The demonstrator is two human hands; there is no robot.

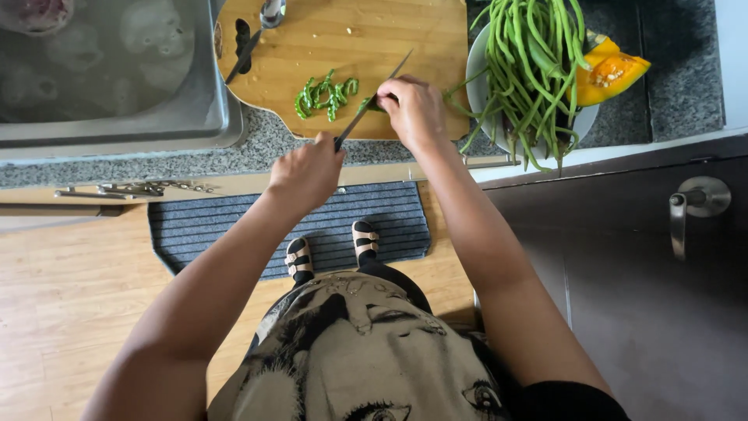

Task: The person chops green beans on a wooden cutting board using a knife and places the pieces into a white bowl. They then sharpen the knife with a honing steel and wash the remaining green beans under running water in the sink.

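**What we could not make out**

We could not see the knife's (pixel 372 100) handle, since it was buried inside the left hand (pixel 308 173). The right hand (pixel 411 109) covered most of the bean (pixel 366 102) under it, so its length stayed unknown to us. The plate (pixel 477 70) was hidden under the heap of long beans (pixel 534 62) except for its rim, and the pumpkin wedge (pixel 612 74) sat partly behind them. The sink (pixel 109 70) and the cutting board (pixel 343 39) ran off the top edge. The object in the sink's corner (pixel 35 14) was too blurred to name.

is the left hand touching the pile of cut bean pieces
Apart. The head view shows bare cutting board between the left hand, gripping the knife, and the cut bean pieces.
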